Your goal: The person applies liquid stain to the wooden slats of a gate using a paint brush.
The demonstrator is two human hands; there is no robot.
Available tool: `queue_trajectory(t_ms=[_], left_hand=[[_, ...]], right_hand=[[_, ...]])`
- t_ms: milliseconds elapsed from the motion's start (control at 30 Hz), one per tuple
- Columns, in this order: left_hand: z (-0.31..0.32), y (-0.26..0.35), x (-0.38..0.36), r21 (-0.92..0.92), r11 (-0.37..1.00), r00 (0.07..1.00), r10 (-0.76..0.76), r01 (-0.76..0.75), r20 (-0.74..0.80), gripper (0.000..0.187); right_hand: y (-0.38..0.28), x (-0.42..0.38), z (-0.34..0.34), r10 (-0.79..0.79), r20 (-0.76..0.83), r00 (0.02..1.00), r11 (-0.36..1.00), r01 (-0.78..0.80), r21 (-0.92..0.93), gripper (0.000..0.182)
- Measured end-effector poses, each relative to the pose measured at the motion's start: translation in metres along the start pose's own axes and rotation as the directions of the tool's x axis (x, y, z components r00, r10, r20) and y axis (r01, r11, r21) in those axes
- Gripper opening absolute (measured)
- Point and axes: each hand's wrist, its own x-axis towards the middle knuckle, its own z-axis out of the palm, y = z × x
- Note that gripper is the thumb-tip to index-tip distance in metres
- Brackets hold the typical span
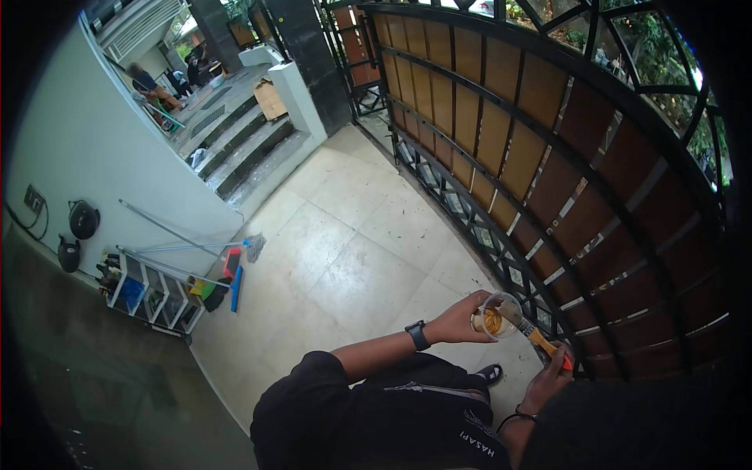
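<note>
My left hand [462,319], with a dark watch on its wrist, is closed around a clear plastic cup [484,323]. Golden-brown liquid [492,319] shows inside the cup. My right hand [548,384] grips the red-tipped end of a paintbrush [539,338] with a wooden handle. The brush points up and to the left, its bristles over the cup's rim. Close beyond both hands stands a black metal gate [501,180] with wooden panels, lighter brown toward the far end and dark brown nearer me.
Pale floor tiles [352,258] lie under me. To the left, mops and a blue squeegee [236,288] lean near a shoe rack [153,298]. Steps [243,149] rise at the back, with cardboard [270,100] on them. A person [142,81] is in the far background.
</note>
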Motion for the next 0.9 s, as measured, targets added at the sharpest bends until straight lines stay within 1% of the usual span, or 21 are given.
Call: queue_trajectory(t_ms=[133, 200, 233, 300, 333, 367, 433, 500, 567, 667, 700, 733, 767, 800, 833, 867, 900], left_hand=[[-0.003, 0.003, -0.004, 0.034, 0.999, 0.999, -0.038, 0.039, -0.031, 0.083], [-0.001, -0.003, 0.001, -0.005, 1.0, 1.0, 0.005, -0.005, 0.02, 0.082], [-0.001, -0.004, 0.006, 0.001, 1.0, 1.0, 0.005, -0.005, 0.019, 0.082], [0.001, -0.003, 0.016, 0.126, 0.985, 0.992, 0.108, -0.116, 0.064, 0.08], [0.003, -0.002, 0.022, 0.134, 0.983, 0.991, 0.121, -0.129, 0.062, 0.078], [0.003, 0.0, 0.028, 0.142, 0.982, 0.991, 0.118, -0.125, 0.056, 0.078], [0.006, 0.0, 0.042, 0.163, 0.963, 0.973, 0.198, -0.215, 0.114, 0.079], [0.009, -0.002, 0.055, 0.158, 0.964, 0.972, 0.197, -0.216, 0.124, 0.08], [0.012, -0.002, 0.07, 0.145, 0.971, 0.975, 0.17, -0.191, 0.146, 0.08], [0.015, -0.004, 0.096, 0.147, 0.973, 0.978, 0.158, -0.177, 0.134, 0.079], [0.019, -0.007, 0.108, 0.133, 0.974, 0.975, 0.167, -0.186, 0.144, 0.079], [0.022, -0.014, 0.121, 0.153, 0.972, 0.974, 0.154, -0.18, 0.167, 0.079], [0.027, -0.022, 0.133, 0.16, 0.973, 0.978, 0.139, -0.163, 0.154, 0.08], [0.032, -0.022, 0.15, 0.131, 0.977, 0.977, 0.151, -0.171, 0.152, 0.081], [0.039, -0.025, 0.166, 0.193, 0.968, 0.978, 0.133, -0.163, 0.162, 0.082], [0.047, -0.023, 0.184, 0.227, 0.953, 0.971, 0.163, -0.201, 0.173, 0.084], [0.054, -0.02, 0.202, 0.259, 0.948, 0.972, 0.139, -0.186, 0.189, 0.086]], right_hand=[[0.012, -0.004, -0.005, 0.055, -0.025, 0.998, 0.997, -0.053, 0.054, 0.021], [0.021, -0.006, -0.015, 0.037, -0.028, 0.999, 0.998, -0.039, -0.055, 0.022], [0.022, -0.007, -0.017, 0.038, -0.027, 0.999, 0.998, -0.039, -0.049, 0.022], [0.017, -0.008, -0.02, 0.012, -0.05, 0.999, 0.993, -0.017, -0.113, 0.024], [0.008, -0.007, -0.019, -0.01, -0.024, 1.0, 0.983, 0.005, -0.185, 0.026], [0.007, -0.005, -0.02, -0.007, -0.018, 1.0, 0.984, 0.004, -0.178, 0.026], [0.008, -0.001, -0.026, -0.041, -0.017, 0.999, 0.968, 0.036, -0.247, 0.026], [0.011, 0.007, -0.027, -0.055, -0.028, 0.998, 0.961, 0.046, -0.272, 0.026], [0.008, 0.02, -0.026, -0.047, -0.068, 0.997, 0.944, 0.023, -0.328, 0.024], [0.014, 0.042, -0.033, -0.017, -0.079, 0.997, 0.961, -0.006, -0.277, 0.027], [0.018, 0.05, -0.04, 0.003, -0.102, 0.995, 0.954, -0.033, -0.296, 0.027], [0.026, 0.061, -0.044, -0.011, -0.123, 0.992, 0.957, -0.025, -0.288, 0.026], [0.032, 0.07, -0.051, -0.023, -0.154, 0.988, 0.957, -0.023, -0.289, 0.026], [0.039, 0.081, -0.057, -0.031, -0.164, 0.986, 0.971, -0.01, -0.239, 0.024], [0.043, 0.094, -0.062, -0.044, -0.18, 0.983, 0.982, 0.009, -0.188, 0.022], [0.04, 0.107, -0.067, -0.073, -0.163, 0.984, 0.981, 0.041, -0.192, 0.021], [0.037, 0.119, -0.069, -0.101, -0.148, 0.984, 0.979, 0.071, -0.193, 0.021]])
